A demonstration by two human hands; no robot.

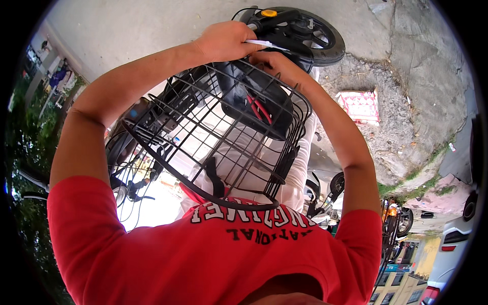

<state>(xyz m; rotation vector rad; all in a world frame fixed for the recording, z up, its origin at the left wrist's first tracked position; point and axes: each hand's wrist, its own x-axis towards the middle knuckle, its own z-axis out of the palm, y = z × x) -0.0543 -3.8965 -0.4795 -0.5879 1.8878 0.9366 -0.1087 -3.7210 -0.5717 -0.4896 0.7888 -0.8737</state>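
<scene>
At the top of the head view, my left hand (231, 40) is closed on a thin white strip (264, 43) above a black wire basket (218, 202). Just below and to its right, my right hand (267, 61) has curled fingers at the basket's upper edge; what they grip is hidden. Through the wires a black padded object (234, 91) shows, with a red two-pronged piece (256, 107) on it. A black wheel (333, 43) with a yellow reflector (269, 13) lies beyond my hands.
A red-and-white flat packet (357, 105) lies on rough broken concrete (396, 152) to the right. Parked bikes (391, 216) and a light-coloured car (447, 254) stand at the lower right. Dark cables and bike parts (137, 185) are at the left of the basket.
</scene>
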